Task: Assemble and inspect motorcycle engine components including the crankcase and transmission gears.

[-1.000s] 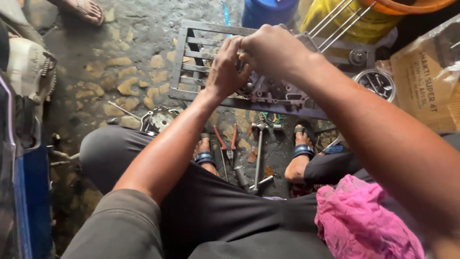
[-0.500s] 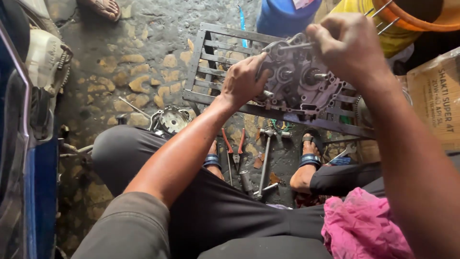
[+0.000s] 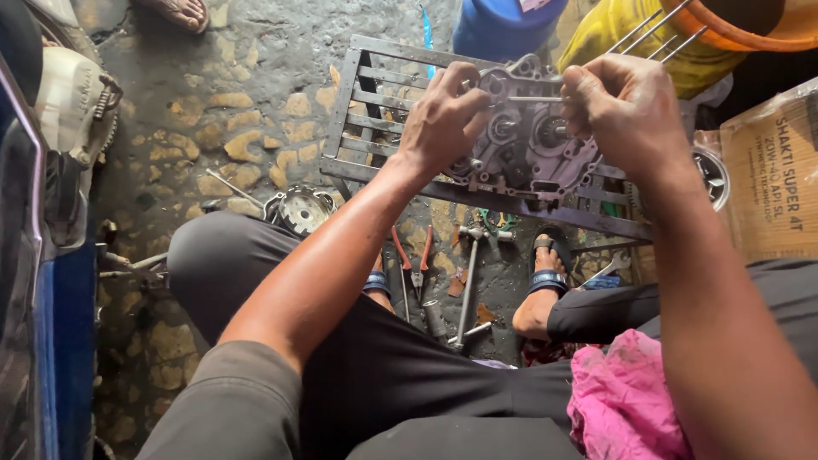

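I see the left hand [image 3: 443,115] clamped on the left edge of the grey engine casing [image 3: 532,140], which rests on the metal grate [image 3: 362,111]; the right hand [image 3: 626,106] above the casing pinches a thin metal rod [image 3: 532,99]; red-handled pliers [image 3: 411,260] lie below the casing on the floor

Soft, even daylight, moderately bright, with no hard shadows. The wet stone floor [image 3: 256,111] left of the metal rack [image 3: 375,128] shows dull glare. Picture edges bend and blur slightly.

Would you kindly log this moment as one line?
left hand: on engine casing | right hand: gripping thin rod | support: metal grate
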